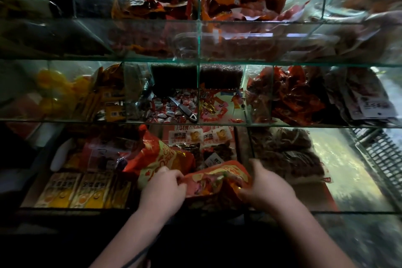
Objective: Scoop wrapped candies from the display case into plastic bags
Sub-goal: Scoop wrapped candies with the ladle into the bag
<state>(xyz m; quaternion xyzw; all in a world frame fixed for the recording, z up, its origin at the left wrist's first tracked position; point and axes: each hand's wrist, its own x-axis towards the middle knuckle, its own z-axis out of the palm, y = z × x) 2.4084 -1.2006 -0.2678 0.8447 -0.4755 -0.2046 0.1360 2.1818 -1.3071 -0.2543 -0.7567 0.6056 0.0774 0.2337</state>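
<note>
**Dim glass display case, lower tier: bag mouth being worked open**

Tiered glass display case (87, 123) is filling the view, with low light and blur at the edges.

- Left hand (165, 185) is pinching the near-left edge of a red printed plastic bag (217, 178), fingers curled in tight. Right hand (265, 185) is gripping the opposite edge, thumb raised. Both forearms are reaching forward and slightly inward, wrists level, and the bag is crumpling between the hands in front of the lowest compartment.
- Handling judgement: the film is looking thin, limp and slick, nearly weightless while empty. It is likely best taken at the rim on both sides, as the layers may be clinging together.
- A second red bag (165, 154) is lying just behind the left hand.
- One tier up, the wrapped candies (165, 111) are sitting in the middle compartment, with a scoop (179, 105) resting on the pile, handle pointing toward the person. The candies are looking small, light and loose, likely to spill.
- Scooping is not yet beginning.
</note>
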